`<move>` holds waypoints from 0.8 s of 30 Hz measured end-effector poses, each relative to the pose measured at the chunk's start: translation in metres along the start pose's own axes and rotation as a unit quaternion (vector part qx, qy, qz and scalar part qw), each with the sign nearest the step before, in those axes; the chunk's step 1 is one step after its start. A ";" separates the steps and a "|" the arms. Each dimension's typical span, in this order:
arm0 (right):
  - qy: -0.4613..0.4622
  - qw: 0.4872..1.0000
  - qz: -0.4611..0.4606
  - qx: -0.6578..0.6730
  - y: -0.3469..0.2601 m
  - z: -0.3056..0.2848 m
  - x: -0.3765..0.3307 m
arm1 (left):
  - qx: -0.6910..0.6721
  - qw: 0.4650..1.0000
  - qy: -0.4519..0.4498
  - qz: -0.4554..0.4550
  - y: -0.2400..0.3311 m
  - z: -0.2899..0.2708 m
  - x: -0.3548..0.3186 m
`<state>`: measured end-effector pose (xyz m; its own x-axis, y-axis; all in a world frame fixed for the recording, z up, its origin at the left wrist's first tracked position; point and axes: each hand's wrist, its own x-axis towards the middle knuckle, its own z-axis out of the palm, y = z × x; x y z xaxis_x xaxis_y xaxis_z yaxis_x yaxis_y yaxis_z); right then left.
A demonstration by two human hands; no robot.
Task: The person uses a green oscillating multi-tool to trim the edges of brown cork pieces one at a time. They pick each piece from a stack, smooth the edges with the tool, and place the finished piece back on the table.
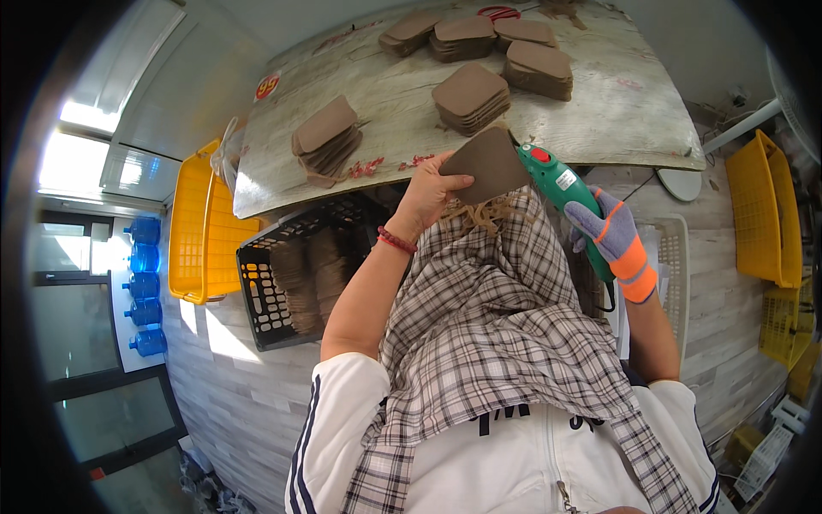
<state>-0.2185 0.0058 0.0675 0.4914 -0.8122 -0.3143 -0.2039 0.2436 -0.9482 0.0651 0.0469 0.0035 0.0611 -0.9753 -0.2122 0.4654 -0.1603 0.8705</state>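
Note:
My bare left hand (428, 193), a red bead bracelet at its wrist, pinches a flat brown sheet with rounded corners (490, 168) between thumb and fingers. In a grey and orange work glove, my right hand (606, 230) wraps round green electric scissors (552, 176) with a red button on top. Their dark tip meets the sheet's right edge; the exact cut there is too small to make out. Thin brown scraps (484, 214) lie on the plaid apron (488, 300) over my lap, just below the sheet.
Several stacks of brown sheets (471, 96) stand on the worn table (394, 94) ahead. Beside my left leg, a black crate (270, 295) holds more stacks. A yellow basket (201, 227) is further left, a white basket (676, 257) at right, another yellow crate (765, 214) beyond it.

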 end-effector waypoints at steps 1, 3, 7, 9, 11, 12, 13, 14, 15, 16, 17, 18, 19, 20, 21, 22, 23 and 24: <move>0.000 1.000 0.002 0.001 -0.001 0.002 0.001 | 0.008 1.000 -0.005 -0.012 -0.004 -0.005 0.000; 0.002 1.000 0.007 0.003 -0.003 0.003 0.002 | 0.013 0.999 -0.016 -0.026 -0.004 -0.006 -0.003; -0.018 1.000 0.009 0.008 -0.004 0.002 0.002 | 0.048 0.998 -0.018 -0.029 0.002 -0.010 -0.006; -0.032 0.999 0.014 0.004 -0.005 0.001 0.000 | 0.106 0.994 -0.009 -0.011 0.009 -0.014 -0.009; -0.039 0.999 0.018 -0.013 -0.006 0.000 -0.002 | 0.182 0.983 -0.005 0.021 0.018 -0.015 -0.013; -0.042 0.999 0.020 -0.021 -0.005 0.000 -0.003 | 0.234 0.969 0.030 0.068 0.022 -0.012 -0.015; -0.047 0.998 0.022 -0.023 -0.005 -0.001 -0.003 | 0.227 0.970 0.040 0.078 0.024 -0.013 -0.015; -0.054 0.998 0.023 -0.024 -0.005 0.000 -0.003 | 0.220 0.970 0.052 0.089 0.026 -0.016 -0.016; -0.060 0.998 0.025 -0.026 -0.004 0.000 -0.004 | 0.213 0.970 0.063 0.100 0.028 -0.019 -0.017; -0.068 0.997 0.024 -0.029 -0.003 -0.001 -0.003 | 0.191 0.973 0.073 0.105 0.027 -0.023 -0.017; -0.074 0.996 0.024 -0.031 0.001 -0.001 -0.002 | 0.164 0.978 0.074 0.108 0.027 -0.025 -0.017; -0.081 0.996 0.023 -0.033 0.002 -0.001 -0.002 | 0.137 0.981 0.075 0.111 0.027 -0.026 -0.016; -0.081 0.996 0.023 -0.043 0.002 0.000 -0.002 | 0.110 0.984 0.076 0.114 0.027 -0.027 -0.016; -0.081 0.995 0.023 -0.053 0.001 0.003 -0.003 | 0.112 0.984 0.075 0.112 0.027 -0.028 -0.017; -0.080 0.994 0.023 -0.064 0.000 0.004 -0.004 | 0.114 0.985 0.073 0.111 0.028 -0.029 -0.017; -0.086 0.993 0.026 -0.071 0.001 0.004 -0.004 | 0.116 0.985 0.072 0.110 0.028 -0.029 -0.018; -0.092 0.992 0.029 -0.078 0.001 0.004 -0.003 | 0.126 0.984 0.066 0.105 0.028 -0.029 -0.018; -0.097 0.991 0.032 -0.086 0.001 0.004 -0.003 | 0.135 0.984 0.060 0.101 0.029 -0.028 -0.017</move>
<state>-0.2169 0.0112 0.0669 0.6237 -0.6766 -0.3914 -0.3721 0.1834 -0.9099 0.1022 0.0635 0.0199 0.2400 -0.9689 -0.0599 0.1821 -0.0156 0.9832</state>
